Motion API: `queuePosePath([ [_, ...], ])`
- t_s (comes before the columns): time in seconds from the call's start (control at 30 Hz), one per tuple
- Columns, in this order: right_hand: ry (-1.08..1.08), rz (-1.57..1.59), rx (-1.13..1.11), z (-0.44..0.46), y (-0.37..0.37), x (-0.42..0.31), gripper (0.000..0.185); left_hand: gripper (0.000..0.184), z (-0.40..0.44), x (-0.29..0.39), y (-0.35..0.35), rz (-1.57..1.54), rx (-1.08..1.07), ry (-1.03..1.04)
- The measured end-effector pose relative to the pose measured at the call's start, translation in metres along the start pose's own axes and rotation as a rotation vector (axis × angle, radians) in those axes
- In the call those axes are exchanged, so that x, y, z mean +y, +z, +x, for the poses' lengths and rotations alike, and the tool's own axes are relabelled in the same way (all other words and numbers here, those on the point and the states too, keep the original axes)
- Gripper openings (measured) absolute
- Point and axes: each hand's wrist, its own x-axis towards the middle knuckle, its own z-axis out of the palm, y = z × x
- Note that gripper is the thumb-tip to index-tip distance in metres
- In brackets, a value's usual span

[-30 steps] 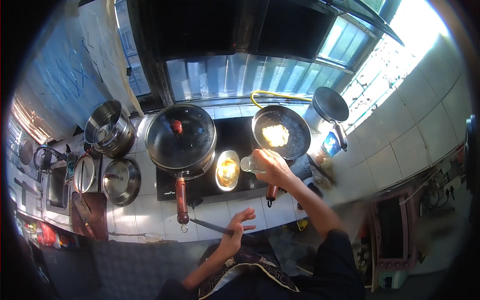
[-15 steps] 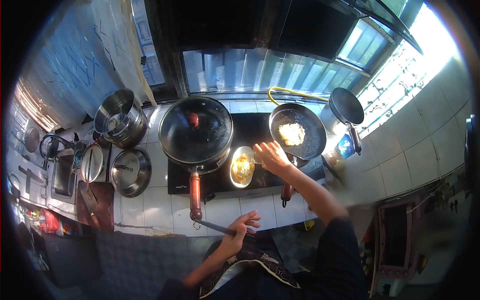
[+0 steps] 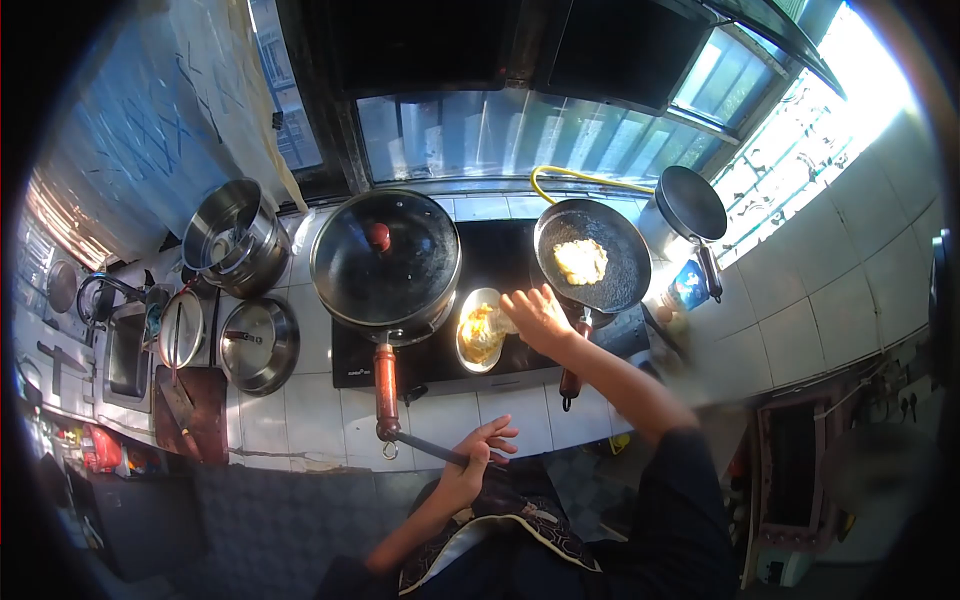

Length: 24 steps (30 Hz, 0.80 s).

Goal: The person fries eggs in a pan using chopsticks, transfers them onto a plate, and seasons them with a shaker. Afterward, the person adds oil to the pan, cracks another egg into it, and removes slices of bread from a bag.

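Observation:
My right hand (image 3: pixel 541 320) is closed at the right edge of a white oval dish (image 3: pixel 465 350). By its fingertips is a small pale, translucent thing that I cannot make out. Browned yellow food, like fried egg (image 3: pixel 484 338), lies in the dish. Behind that hand, a frying pan (image 3: pixel 618 225) holds another pale yellow fried piece (image 3: pixel 580 262). Lower down, my left hand (image 3: pixel 474 465) grips a dark, flat utensil handle (image 3: pixel 430 447) between thumb and palm, other fingers extended. Its far end is near the wooden handle of the lidded pan (image 3: pixel 400 265).
Steel pots (image 3: pixel 235 240) and a round metal lid (image 3: pixel 262 345) stand to the left. A knife (image 3: pixel 180 405) rests on a cutting board (image 3: pixel 205 400) beside the sink (image 3: pixel 127 355). Another pan (image 3: pixel 690 205) sits at the back right, near a yellow hose (image 3: pixel 570 172).
My right hand has shifted slightly left, bringing the pale thing at its fingertips closer over the dish. My left hand keeps its hold on the utensil. The view has moved slightly.

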Motion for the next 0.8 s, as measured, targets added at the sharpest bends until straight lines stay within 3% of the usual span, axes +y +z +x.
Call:
queuePosePath([
  [0.23,-0.073,0.023,-0.107,-0.01,-0.011,-0.004,0.048,0.06,0.001,0.0,0.002,0.008,-0.002,-0.001],
  [0.43,0.055,0.072,-0.018,-0.008,-0.019,0.014,0.048,0.061,-0.002,0.001,0.002,0.038,0.001,0.04],
  [0.53,-0.079,0.11,-0.08,-0.017,-0.023,0.003,0.048,0.061,-0.002,0.0,0.001,0.01,0.016,-0.005],
  [0.7,0.039,0.106,0.022,-0.01,-0.016,0.02,0.052,0.059,-0.002,0.005,0.005,0.041,-0.009,0.049],
  [0.8,0.111,0.329,-0.042,-0.015,-0.035,0.027,0.054,0.059,-0.002,0.003,0.004,0.045,-0.007,0.045],
])
